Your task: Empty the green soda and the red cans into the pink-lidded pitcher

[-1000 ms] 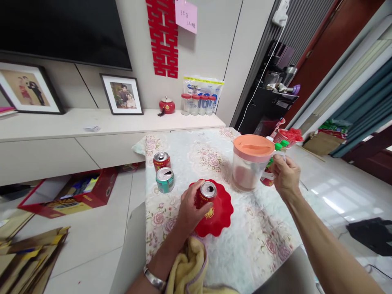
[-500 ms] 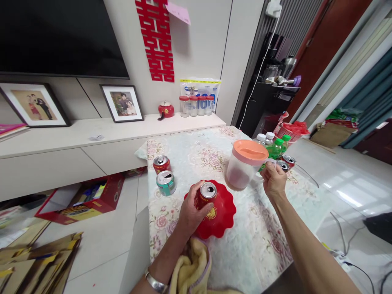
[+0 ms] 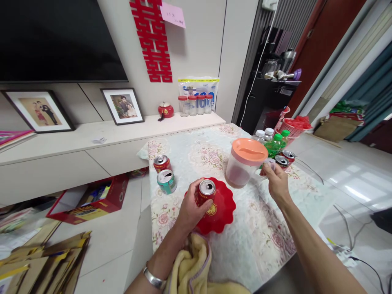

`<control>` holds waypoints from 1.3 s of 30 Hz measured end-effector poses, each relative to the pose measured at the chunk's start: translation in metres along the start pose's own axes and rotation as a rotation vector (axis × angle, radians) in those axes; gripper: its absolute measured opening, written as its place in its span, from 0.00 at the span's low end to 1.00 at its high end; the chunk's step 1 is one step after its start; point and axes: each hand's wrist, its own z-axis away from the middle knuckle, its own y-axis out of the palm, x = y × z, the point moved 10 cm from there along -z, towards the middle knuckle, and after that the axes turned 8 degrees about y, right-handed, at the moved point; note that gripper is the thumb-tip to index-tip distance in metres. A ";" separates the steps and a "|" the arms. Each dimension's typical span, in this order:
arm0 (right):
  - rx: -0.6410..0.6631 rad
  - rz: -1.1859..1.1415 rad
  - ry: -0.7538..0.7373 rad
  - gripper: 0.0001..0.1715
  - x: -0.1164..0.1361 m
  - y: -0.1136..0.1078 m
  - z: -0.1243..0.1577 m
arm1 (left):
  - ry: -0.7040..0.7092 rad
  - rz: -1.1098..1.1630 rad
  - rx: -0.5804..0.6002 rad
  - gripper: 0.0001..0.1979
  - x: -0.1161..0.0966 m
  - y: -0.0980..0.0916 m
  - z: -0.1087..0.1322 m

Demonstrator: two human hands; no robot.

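My left hand [image 3: 190,209] is wrapped round an opened red drink can [image 3: 206,192] that stands on a red scalloped plate [image 3: 221,212] on the floral-clothed table [image 3: 260,237]. My right hand [image 3: 277,181] grips the handle of a clear plastic jug [image 3: 241,169] with an orange lid, held tilted a little toward the can, just above the table. A yellow towel [image 3: 192,269] lies over my left forearm, and a silver bracelet is on that wrist.
Two more opened cans, a red can [image 3: 161,162] and a teal can [image 3: 166,181], stand at the table's left edge. Bottles and cans [image 3: 275,147] cluster at the far right. A low cabinet with framed pictures runs behind; flattened cardboard and a red box lie on the floor at left.
My right hand has brought the jug in from the right and tipped it toward the can. My left hand has kept its hold on the can. The camera shifted right.
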 end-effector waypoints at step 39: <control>0.703 -0.021 0.187 0.12 0.042 0.090 0.253 | -0.070 0.250 -0.023 0.40 -0.034 -0.010 0.027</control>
